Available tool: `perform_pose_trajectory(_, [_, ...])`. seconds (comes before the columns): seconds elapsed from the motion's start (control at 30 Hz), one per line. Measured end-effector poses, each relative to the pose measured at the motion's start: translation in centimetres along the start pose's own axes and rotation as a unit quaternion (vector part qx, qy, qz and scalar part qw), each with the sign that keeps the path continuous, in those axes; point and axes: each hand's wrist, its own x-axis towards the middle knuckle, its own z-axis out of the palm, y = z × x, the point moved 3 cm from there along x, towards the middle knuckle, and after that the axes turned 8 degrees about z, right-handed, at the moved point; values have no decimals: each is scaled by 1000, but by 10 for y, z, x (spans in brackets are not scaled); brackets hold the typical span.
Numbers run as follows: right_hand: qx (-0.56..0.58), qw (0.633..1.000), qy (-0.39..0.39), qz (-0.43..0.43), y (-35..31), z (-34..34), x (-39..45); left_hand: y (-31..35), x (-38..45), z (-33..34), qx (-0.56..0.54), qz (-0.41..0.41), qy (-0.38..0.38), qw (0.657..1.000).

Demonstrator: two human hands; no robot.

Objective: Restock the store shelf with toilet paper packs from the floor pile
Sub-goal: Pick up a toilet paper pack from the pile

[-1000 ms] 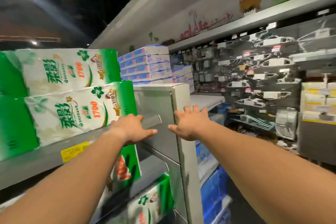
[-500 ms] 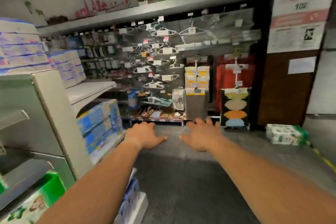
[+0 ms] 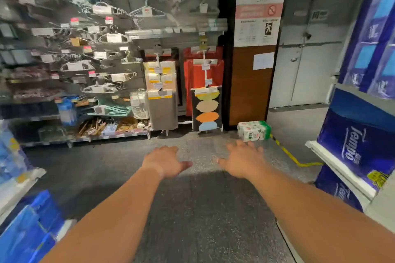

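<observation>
A small pile of white and green toilet paper packs [image 3: 254, 130] lies on the grey floor at the far end of the aisle, beside a brown wall panel. My left hand [image 3: 165, 161] and my right hand [image 3: 242, 161] reach forward over the floor, palms down, fingers spread and holding nothing. Both hands are well short of the pile. The shelf with the green packs is out of view.
A rack of hangers and household goods [image 3: 85, 60] fills the far wall. Blue tissue packs [image 3: 354, 143] sit on shelves at the right, and more blue packs [image 3: 25, 226] at the lower left. A yellow-black floor strip [image 3: 288, 156] runs by the pile. A grey door [image 3: 307, 49] stands behind.
The view has swung right, away from the shelf with green packs, toward the aisle end. The floor pile now sits nearer the middle, and both empty hands stay stretched forward.
</observation>
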Motion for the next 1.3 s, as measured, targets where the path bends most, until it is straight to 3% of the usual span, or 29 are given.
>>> perform_pose_trajectory(0.5, [54, 986, 1, 159, 38, 6, 215, 25, 295, -10, 48, 161, -41, 985])
perform_pose_trajectory(1.3, [58, 971, -16, 230, 222, 20, 716, 186, 833, 9, 44, 197, -85, 976])
